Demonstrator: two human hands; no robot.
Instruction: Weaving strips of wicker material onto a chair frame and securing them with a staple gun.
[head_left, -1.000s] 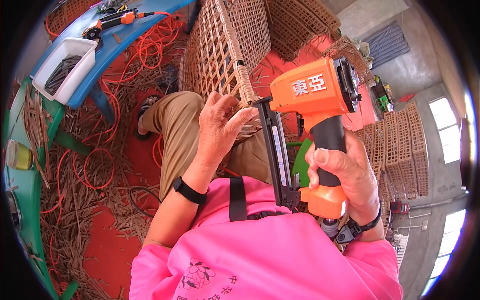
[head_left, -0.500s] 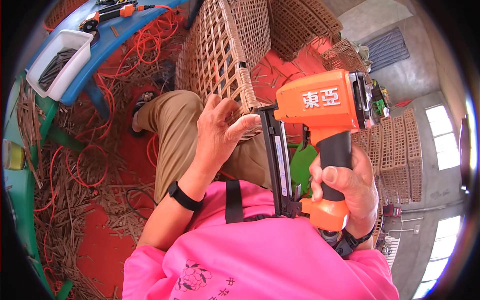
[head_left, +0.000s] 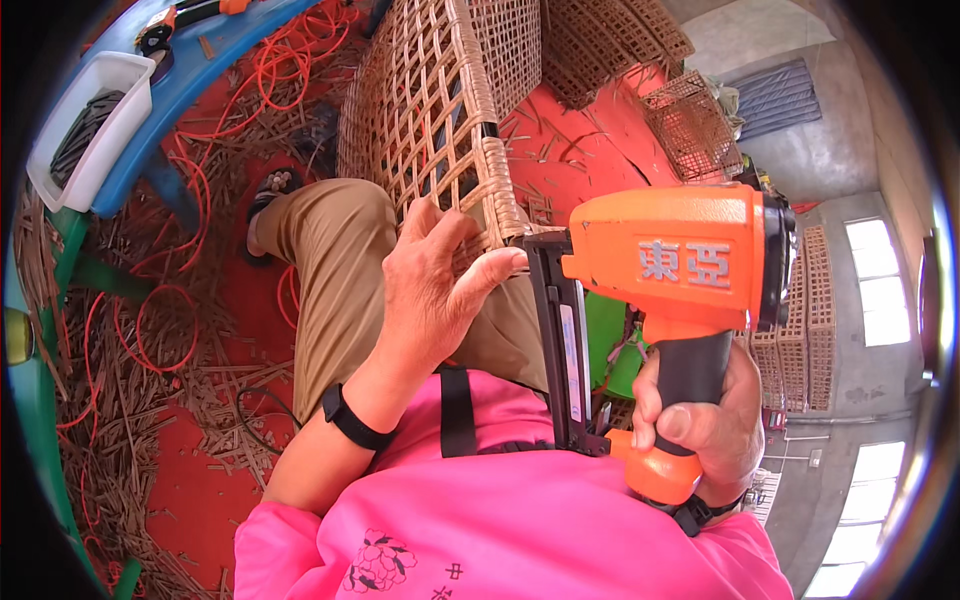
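Woven basket (head_left: 478,95), extending beyond left hand (head_left: 430,285), is held at its corner by curled fingers, orange nail gun (head_left: 660,255) is gripped by right hand (head_left: 728,435), nose just beside left thumb (head_left: 495,272), which could be hit if corner slips.

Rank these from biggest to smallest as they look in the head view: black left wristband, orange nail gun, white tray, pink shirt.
1. Pink shirt
2. Orange nail gun
3. White tray
4. Black left wristband
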